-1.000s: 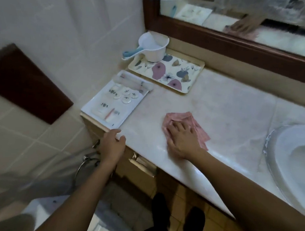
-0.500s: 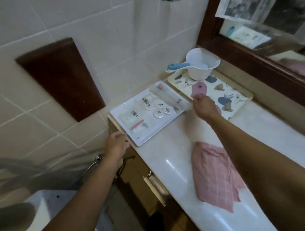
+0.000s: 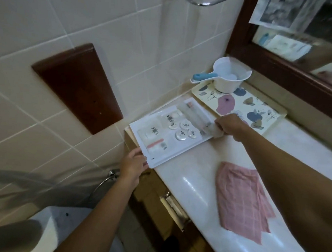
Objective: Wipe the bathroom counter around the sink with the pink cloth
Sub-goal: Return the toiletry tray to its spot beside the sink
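Observation:
The pink checked cloth (image 3: 242, 202) lies loose and spread on the pale marble counter (image 3: 189, 178), no hand on it. A white tray (image 3: 181, 146) with several small round items and packets sits at the counter's left end. My left hand (image 3: 133, 166) grips the tray's near left corner. My right hand (image 3: 230, 125) grips its far right corner beside a clear tube. The sink is out of view.
A floral tray (image 3: 266, 111) with a white scoop (image 3: 227, 75) on it stands behind the white tray, by the wooden mirror frame (image 3: 283, 71). Tiled wall with a dark wood panel (image 3: 77, 86) lies left. Drawer handle (image 3: 173, 205) below the counter edge.
My right hand left the pink cloth and went to the white tray's far corner. My left hand took hold of the near corner. The camera turned left, away from the sink.

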